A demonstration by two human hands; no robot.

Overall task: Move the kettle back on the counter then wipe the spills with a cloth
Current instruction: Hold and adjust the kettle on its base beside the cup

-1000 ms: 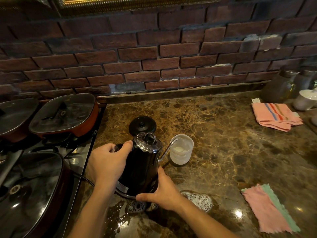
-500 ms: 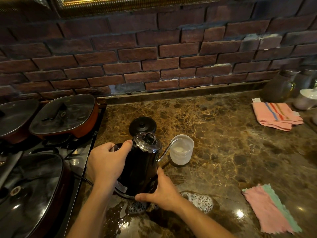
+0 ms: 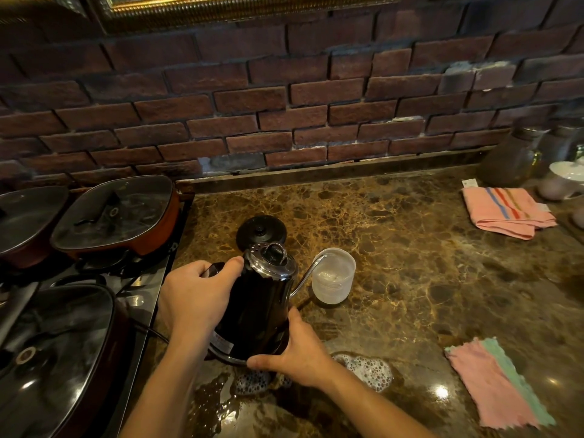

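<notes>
A black gooseneck kettle (image 3: 259, 308) with a chrome lid stands on its round base at the near left of the brown marble counter (image 3: 410, 263). My left hand (image 3: 197, 295) is wrapped around the kettle's handle. My right hand (image 3: 297, 352) grips the base at the kettle's foot. Foamy, wet spills (image 3: 368, 369) lie on the counter just in front of the kettle and under my right wrist. A pink and green cloth (image 3: 496, 385) lies flat at the near right.
A translucent plastic cup (image 3: 333, 276) stands under the kettle's spout tip. A black lid (image 3: 261, 229) lies behind the kettle. Lidded pans (image 3: 113, 213) sit on the stove at left. A folded pink striped towel (image 3: 508, 211), jars (image 3: 512, 159) and a white cup are at the far right.
The kettle and both hands have barely shifted; the grip on handle and base is unchanged.
</notes>
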